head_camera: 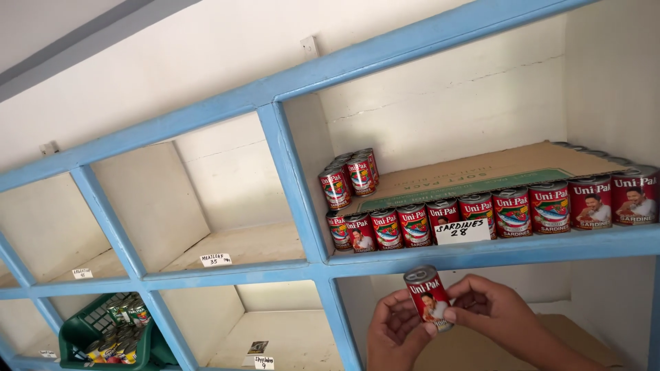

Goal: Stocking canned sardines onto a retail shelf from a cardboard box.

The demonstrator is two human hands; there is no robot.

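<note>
**Inspector:** Now, hands first. What is each grip doing?

**Observer:** Both hold one small cylindrical red-labelled metal tin [427,297], upright and slightly tilted, in front of the lower right compartment of the blue-framed white wooden shelf unit [295,175]. The left hand [395,333] has its fingers curled round the tin's lower left side. The right hand [496,312] pinches the tin's right edge between thumb and fingertips. Each grip is closed on the tin; neither palm lies flat.

**Inspector:** Position relative to stock?

**Observer:** The tin sits just below the front row of matching red tins [495,214] lined along the upper right compartment's edge, apart from them. A white handwritten price card [463,231] leans against that row. A second cluster of tins [349,178], stacked two high, stands behind at the left wall, on a flat brown cardboard liner [481,168].

**Inspector:** Elsewhere?

**Observer:** A green plastic basket [82,330] holding assorted tins occupies a lower left compartment. Small paper labels [215,260] mark other shelf edges.
</note>
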